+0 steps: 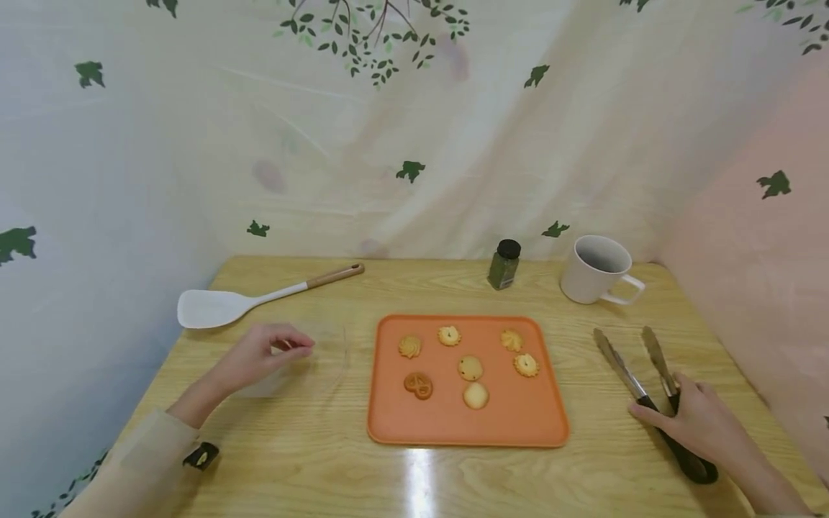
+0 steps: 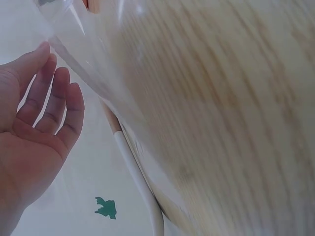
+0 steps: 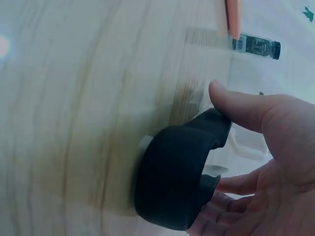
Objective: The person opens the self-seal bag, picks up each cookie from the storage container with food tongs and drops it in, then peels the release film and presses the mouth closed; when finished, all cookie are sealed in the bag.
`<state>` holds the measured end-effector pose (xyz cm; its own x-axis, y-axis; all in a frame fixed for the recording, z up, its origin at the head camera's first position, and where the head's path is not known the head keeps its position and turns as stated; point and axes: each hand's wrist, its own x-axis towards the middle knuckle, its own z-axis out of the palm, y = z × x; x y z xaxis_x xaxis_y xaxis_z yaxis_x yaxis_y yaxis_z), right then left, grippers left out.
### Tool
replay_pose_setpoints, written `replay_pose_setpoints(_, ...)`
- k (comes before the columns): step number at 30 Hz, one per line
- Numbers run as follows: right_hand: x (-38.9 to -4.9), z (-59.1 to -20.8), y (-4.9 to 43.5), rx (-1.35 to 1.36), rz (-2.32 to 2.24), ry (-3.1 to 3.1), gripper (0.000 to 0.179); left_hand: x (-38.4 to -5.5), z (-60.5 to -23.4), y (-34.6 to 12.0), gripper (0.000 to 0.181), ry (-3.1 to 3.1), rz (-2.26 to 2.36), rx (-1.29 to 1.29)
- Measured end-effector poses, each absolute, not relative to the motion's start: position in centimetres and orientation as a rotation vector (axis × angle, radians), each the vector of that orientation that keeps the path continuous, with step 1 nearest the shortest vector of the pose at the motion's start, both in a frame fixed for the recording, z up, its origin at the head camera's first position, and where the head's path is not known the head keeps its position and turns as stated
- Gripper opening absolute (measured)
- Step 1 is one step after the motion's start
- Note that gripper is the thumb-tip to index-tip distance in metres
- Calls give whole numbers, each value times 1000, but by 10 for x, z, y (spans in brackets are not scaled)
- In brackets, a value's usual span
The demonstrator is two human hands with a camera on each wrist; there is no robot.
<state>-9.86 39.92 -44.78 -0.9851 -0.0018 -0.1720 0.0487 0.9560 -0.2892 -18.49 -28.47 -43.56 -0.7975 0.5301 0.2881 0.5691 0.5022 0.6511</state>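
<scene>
Fingers of your left hand (image 1: pixel 262 354) pinch clear plastic (image 1: pixel 332 356); your right hand (image 1: pixel 702 417) grips tongs (image 1: pixel 680 450) near the tabletop's (image 1: pixel 311 467) right edge — likely readying, next needing a steady squeeze

left fingers (image 2: pixel 75 101) apparently pinch while right fingers (image 3: pixel 240 184) grip.

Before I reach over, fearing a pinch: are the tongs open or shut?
Open: the tongs show their two tips apart, in the right hand.

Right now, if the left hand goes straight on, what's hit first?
Past the clear plastic it pinches, the left hand likely meets the orange tray first; hand height is unclear.
</scene>
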Motion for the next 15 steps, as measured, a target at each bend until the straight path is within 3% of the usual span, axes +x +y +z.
replay_pose_setpoints(5, -96, -445, 398, 67, -430, 2887, 104, -183, -438, -289, 16, -2659, -1198, -997)
replay_pose_setpoints(12, -88, -446, 397, 75, -513, 2912, 60, -180, -439, -286, 16, -2668, -1150, -963)
replay_pose_setpoints(15, -84, -445, 401, 91, -501, 2917, 58, -183, -440, -281, 15, -2671, -1160, -965)
